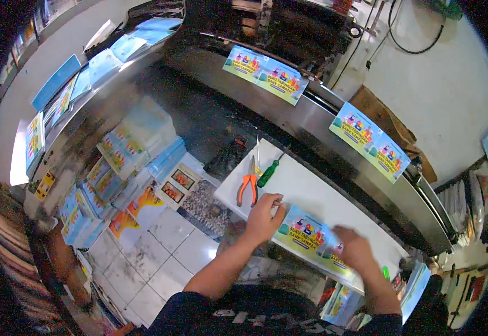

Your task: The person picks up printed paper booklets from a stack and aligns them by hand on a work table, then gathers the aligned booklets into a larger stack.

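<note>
A printed cover sheet (301,234), blue and yellow with cartoon figures, lies on a narrow white tabletop (317,193) in front of me. My left hand (264,217) rests at the sheet's left end with its fingers curled closed; whatever they pinch is too small to make out. Over the sheet's right part is my right hand (354,247), smeared by motion, so its fingers do not show clearly. Beyond my left hand lie orange-handled pliers (246,192) and a green-handled screwdriver (268,175).
Similar printed sheets (265,75) hang over a long metal rail (318,105) ahead, with another pair (369,141) farther right. Stacks of printed booklets (135,140) stand on the left. More sheets (104,66) line a curved ledge. Below is a tiled floor (168,241).
</note>
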### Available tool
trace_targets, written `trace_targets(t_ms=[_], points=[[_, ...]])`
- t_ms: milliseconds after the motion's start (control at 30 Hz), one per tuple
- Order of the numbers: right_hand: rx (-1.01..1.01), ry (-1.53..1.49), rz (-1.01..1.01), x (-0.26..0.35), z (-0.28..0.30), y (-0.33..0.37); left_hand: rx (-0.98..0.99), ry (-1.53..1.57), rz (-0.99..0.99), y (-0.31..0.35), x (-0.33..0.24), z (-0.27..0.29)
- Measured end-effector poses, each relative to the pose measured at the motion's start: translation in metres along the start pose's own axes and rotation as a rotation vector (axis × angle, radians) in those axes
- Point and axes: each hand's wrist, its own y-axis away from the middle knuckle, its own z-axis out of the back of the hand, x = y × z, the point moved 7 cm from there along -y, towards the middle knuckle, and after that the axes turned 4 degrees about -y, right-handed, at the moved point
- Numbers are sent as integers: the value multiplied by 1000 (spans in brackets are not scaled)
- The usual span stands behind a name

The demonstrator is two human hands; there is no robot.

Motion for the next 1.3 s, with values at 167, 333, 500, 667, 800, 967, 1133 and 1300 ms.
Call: trace_targets(t_ms=[167, 333, 500, 667, 800, 967, 1133, 1300], points=[[12, 16, -4, 23, -26, 27, 3, -7, -10, -1, -1, -4], [22, -167, 9, 11, -17, 24, 3, -9, -1, -3, -2, -2], [225, -210, -63, 5, 13, 16, 17, 16, 24, -1, 0, 1], [-228, 24, -223, -84, 115, -11, -3, 41, -3, 2, 6, -5], [-997, 161, -70, -94, 225, -46, 18, 48, 24, 4, 9, -2], [-936, 252, -138, -123, 214, -124, 14, 45, -5, 2, 10, -4], [-734, 326, 2, -119, 129, -135, 11, 34, -38, 1, 12, -11], [-474, 183, -198, -90, 87, -85, -9, 31, -17, 3, 8, -2]])
